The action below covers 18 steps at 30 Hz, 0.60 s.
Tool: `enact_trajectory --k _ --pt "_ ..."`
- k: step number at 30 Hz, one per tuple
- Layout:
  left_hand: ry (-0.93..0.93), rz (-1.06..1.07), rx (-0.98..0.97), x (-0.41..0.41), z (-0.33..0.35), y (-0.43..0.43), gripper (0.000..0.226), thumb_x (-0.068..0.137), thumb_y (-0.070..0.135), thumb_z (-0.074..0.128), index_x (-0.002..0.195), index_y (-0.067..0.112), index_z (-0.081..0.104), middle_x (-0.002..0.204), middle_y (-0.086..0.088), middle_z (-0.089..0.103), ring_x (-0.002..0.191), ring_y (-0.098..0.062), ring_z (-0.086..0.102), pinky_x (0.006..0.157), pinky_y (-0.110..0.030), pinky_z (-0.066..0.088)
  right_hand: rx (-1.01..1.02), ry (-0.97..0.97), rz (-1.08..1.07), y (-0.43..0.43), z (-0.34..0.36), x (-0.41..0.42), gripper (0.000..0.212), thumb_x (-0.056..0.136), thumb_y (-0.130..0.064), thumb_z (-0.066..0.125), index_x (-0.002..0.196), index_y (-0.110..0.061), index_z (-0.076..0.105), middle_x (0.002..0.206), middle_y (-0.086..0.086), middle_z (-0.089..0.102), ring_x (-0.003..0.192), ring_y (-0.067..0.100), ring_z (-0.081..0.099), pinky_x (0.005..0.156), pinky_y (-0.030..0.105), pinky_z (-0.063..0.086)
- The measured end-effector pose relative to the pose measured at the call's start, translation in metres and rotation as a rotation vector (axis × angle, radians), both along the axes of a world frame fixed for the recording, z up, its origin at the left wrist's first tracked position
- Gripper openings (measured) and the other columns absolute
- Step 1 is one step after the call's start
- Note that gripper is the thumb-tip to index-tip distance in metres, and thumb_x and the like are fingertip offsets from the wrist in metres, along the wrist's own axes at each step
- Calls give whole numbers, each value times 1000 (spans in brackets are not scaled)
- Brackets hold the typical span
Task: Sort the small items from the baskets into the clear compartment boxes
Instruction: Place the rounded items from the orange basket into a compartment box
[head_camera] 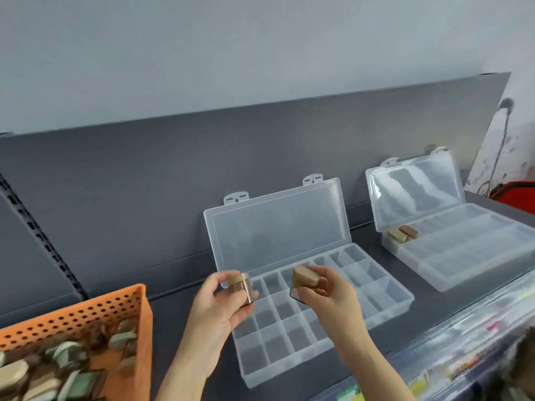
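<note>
At centre, the left grip (223,308) holds a copper cylinder (242,287) and the right grip (327,296) pinches a tan flat case (305,278) above an open compartment box (254,354). An orange basket (75,314) sits at eight o'clock. At three o'clock, a second clear box (463,256) holds two tan cases (402,234).

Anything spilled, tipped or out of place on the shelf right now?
Nothing spilled or damaged. One oddity: two tan cases stand above the rim in the left corner compartment of the far box; its lid might not close.
</note>
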<state>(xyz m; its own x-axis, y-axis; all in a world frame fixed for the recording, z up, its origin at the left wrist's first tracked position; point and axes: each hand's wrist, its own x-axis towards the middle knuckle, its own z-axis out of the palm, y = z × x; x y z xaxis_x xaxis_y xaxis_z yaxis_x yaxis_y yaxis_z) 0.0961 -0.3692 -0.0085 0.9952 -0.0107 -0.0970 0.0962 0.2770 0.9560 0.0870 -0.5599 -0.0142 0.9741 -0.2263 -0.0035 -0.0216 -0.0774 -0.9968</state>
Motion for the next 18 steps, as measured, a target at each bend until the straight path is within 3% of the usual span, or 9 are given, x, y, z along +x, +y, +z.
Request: enact_trajectory --k 4,10,18 --pt "11 21 -31 9 -4 -70 28 87 -9 58 111 4 57 110 -26 63 96 -37 68 80 -39 58 -3 20 -6 -72 -3 10 29 80 -5 66 99 -27 64 84 -9 71 78 1 67 62 12 48" --pt "46 48 -29 20 -3 -156 32 89 -11 50 112 9 62 108 -22 64 93 -38 69 75 -39 58 27 67 43 -158 -7 22 28 76 -9 66 98 -27 68 89 -7 72 87 11 68 84 34 56" --pt "64 2 132 36 -4 -214 32 89 -8 50 109 14 62 109 -16 66 91 -29 70 73 -35 56 69 95 -48 -213 -19 31 21 79 -13 70 96 -25 69 86 -7 73 85 12 69 74 26 55"
